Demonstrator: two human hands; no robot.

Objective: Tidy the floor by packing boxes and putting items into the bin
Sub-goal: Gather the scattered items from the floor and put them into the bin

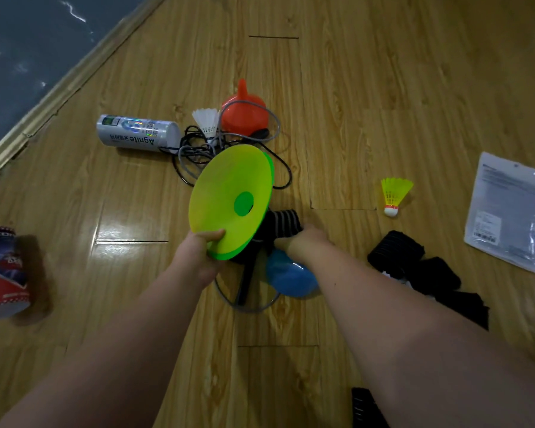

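You're pinching disc cones [229, 196] by rim in left hand [203, 256], tilting them, likely clearing way for right hand [305, 242] at striped cloth [286, 222]; its grip hidden, can't tell.

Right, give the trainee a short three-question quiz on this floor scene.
1. True or false: the silver tube stands upright.
2. Which hand holds the yellow disc? A) left B) right
3. Fill in: the cone behind the white shuttlecock is ____.
Key: 1 false, it lies on its side; 2 A, the left hand; 3 orange.
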